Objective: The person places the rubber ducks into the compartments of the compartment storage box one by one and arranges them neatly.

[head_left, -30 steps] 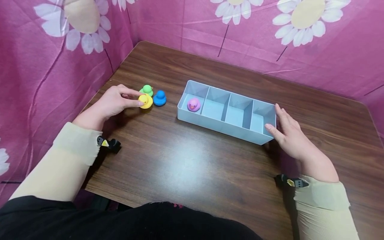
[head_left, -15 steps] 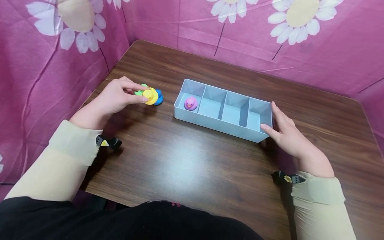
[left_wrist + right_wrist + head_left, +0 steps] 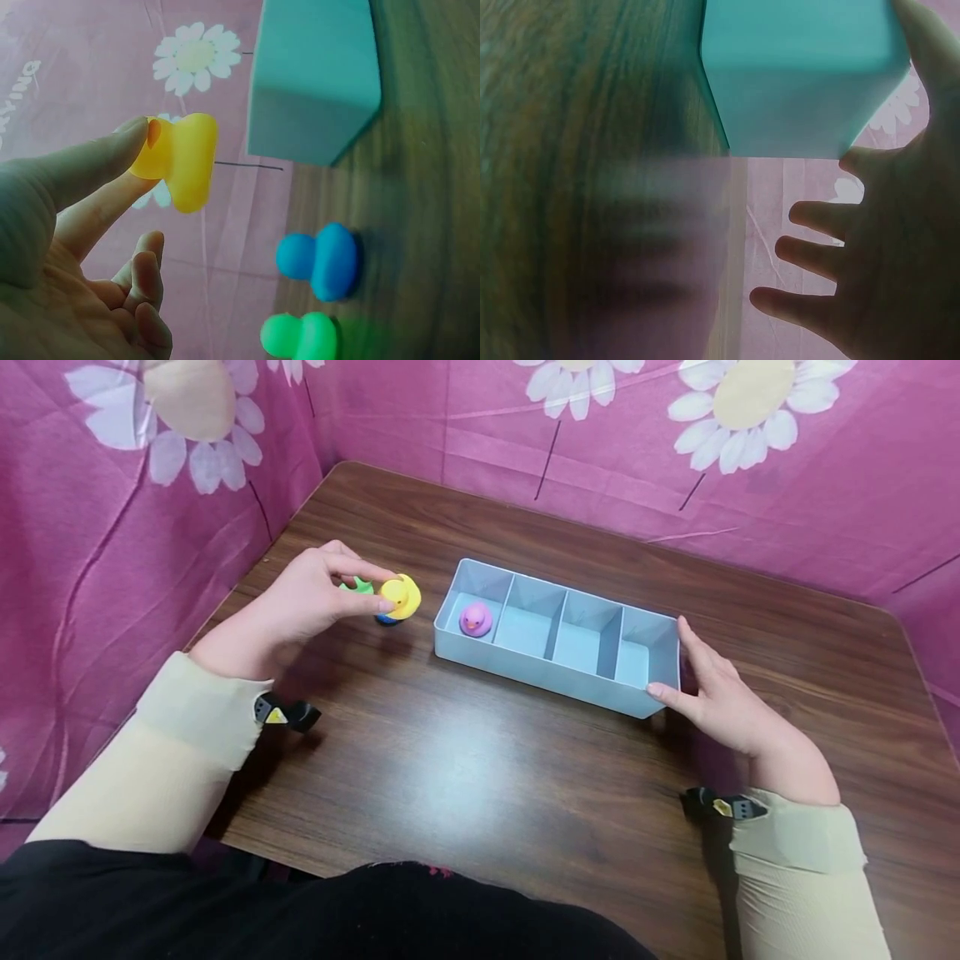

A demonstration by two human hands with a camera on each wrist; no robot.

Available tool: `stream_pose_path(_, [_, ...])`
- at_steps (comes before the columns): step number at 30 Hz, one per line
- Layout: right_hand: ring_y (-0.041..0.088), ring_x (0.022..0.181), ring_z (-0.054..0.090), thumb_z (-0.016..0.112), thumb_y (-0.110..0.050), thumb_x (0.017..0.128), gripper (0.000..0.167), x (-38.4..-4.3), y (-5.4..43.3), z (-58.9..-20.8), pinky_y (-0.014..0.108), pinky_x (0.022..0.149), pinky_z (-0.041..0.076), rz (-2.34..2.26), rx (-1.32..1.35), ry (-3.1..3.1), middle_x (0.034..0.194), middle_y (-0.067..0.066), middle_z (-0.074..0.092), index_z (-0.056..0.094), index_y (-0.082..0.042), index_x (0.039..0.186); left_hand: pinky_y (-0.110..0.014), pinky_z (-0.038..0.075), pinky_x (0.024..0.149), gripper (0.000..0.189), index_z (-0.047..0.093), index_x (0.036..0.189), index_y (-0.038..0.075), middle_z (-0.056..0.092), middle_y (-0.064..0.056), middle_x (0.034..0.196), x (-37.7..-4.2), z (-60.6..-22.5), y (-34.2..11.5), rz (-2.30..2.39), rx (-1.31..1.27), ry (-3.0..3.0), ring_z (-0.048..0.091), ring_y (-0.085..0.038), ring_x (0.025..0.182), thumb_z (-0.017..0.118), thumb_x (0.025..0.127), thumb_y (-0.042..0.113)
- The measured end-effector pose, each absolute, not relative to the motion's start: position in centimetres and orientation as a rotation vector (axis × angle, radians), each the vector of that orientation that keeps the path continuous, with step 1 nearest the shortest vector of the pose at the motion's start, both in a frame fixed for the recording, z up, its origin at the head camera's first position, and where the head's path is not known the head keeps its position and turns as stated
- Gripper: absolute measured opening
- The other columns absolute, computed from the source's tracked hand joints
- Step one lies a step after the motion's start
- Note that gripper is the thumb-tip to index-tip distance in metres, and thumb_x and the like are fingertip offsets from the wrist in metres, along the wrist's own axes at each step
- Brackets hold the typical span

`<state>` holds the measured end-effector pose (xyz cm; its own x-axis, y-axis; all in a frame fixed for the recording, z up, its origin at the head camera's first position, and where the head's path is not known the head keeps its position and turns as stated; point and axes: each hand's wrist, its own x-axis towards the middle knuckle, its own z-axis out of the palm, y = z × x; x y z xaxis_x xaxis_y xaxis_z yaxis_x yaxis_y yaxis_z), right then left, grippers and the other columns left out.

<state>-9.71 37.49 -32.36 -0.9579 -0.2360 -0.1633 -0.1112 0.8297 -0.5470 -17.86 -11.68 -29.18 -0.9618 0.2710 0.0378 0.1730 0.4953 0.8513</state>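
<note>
My left hand (image 3: 309, 593) pinches a yellow rubber duck (image 3: 402, 597) between thumb and fingertips, above the table. In the left wrist view the yellow duck (image 3: 189, 161) is apart from the tabletop. Below it stand a blue duck (image 3: 322, 259), mostly covered in the head view, and a green duck (image 3: 302, 336). A pale blue divided box (image 3: 540, 668) lies to the right, with a pink-purple duck (image 3: 476, 619) in its leftmost compartment. My right hand (image 3: 723, 697) rests against the box's right end, thumb at the near corner, index finger at the far one, other fingers extended.
The box stands on a dark wood-grain table (image 3: 465, 793). A pink cloth (image 3: 442, 410) with daisies hangs behind the table and along its left. Black wrist straps (image 3: 288, 713) with small devices are on both forearms.
My left hand has lifted the yellow duck from beside the green and blue ducks and carried it rightward, over the blue one. The right hand stays at the box's end.
</note>
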Motion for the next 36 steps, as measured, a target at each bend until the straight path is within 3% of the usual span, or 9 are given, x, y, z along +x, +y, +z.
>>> stream_pose_path(19, [0.048, 0.144, 0.005, 0.068, -0.035, 0.094, 0.1, -9.7, 37.5, -32.6, 0.065, 0.11, 0.01, -0.819, -0.272, 2.786, 0.163, 0.017, 0.002, -0.009, -0.022, 0.158, -0.031, 0.039, 0.07, 0.033, 0.079, 0.109, 0.018, 0.053, -0.01, 0.094, -19.1, -26.9, -5.5, 1.351, 0.727, 2.522, 0.047, -0.021, 0.086, 0.086, 0.078, 0.024])
stream_pose_path(26, [0.05, 0.142, 0.007, 0.068, -0.036, 0.094, 0.101, -9.7, 37.4, -32.4, 0.067, 0.108, 0.014, -0.822, -0.243, 2.771, 0.162, 0.02, 0.004, -0.01, -0.027, 0.158, -0.03, 0.037, 0.062, 0.036, 0.077, 0.114, 0.021, 0.052, -0.011, 0.096, -19.4, -27.0, -3.1, 1.327, 0.722, 2.462, 0.044, -0.021, 0.085, 0.085, 0.079, 0.026])
stream_pose_path(36, [0.05, 0.142, 0.01, 0.068, -0.035, 0.094, 0.102, -9.7, 37.3, -32.3, 0.067, 0.107, 0.015, -0.841, -0.236, 2.764, 0.161, 0.022, 0.007, -0.011, -0.028, 0.157, -0.029, 0.038, 0.066, 0.034, 0.077, 0.114, 0.016, 0.056, -0.014, 0.101, -20.4, -28.0, -0.1, 1.36, 0.694, 2.374, 0.045, -0.021, 0.091, 0.083, 0.081, 0.022])
